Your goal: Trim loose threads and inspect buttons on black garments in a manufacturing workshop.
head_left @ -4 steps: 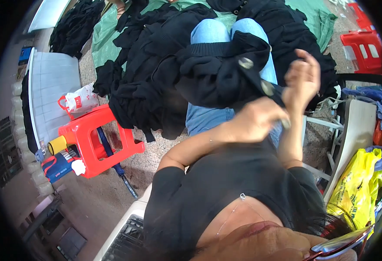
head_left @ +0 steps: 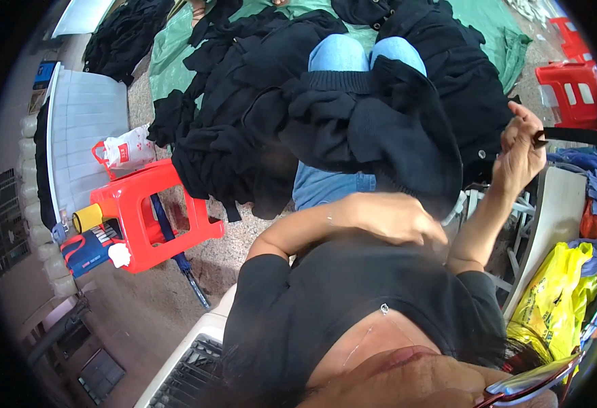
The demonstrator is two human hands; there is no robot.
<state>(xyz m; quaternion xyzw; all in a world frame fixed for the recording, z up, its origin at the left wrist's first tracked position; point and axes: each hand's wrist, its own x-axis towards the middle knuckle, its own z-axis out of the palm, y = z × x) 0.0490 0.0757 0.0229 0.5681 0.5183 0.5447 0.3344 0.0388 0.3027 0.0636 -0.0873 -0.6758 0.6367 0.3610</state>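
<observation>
A black knitted garment (head_left: 380,129) with a ribbed edge lies bunched over my denim-covered thighs. My left hand (head_left: 397,217) is closed in front of my chest, just below the garment's near edge. Its fingers curl down and are slightly blurred; what they hold, if anything, is hidden. Out to the right, my right hand (head_left: 521,149) is raised, fingers bent into a pinch beside the end of a black bar (head_left: 577,137). Anything between those fingertips is too small to make out.
Heaps of black garments (head_left: 244,102) lie on a green sheet (head_left: 169,68) ahead. Left are a red stool (head_left: 135,217), a white bag (head_left: 128,148) and a folded umbrella (head_left: 188,279). Right are a pale board (head_left: 550,217), a yellow plastic bag (head_left: 557,285) and another red stool (head_left: 570,95).
My right hand has moved right and slightly down, away from the left. My left hand has dropped a little toward my chest. The garment's right side has shifted, hiding its pale round spots.
</observation>
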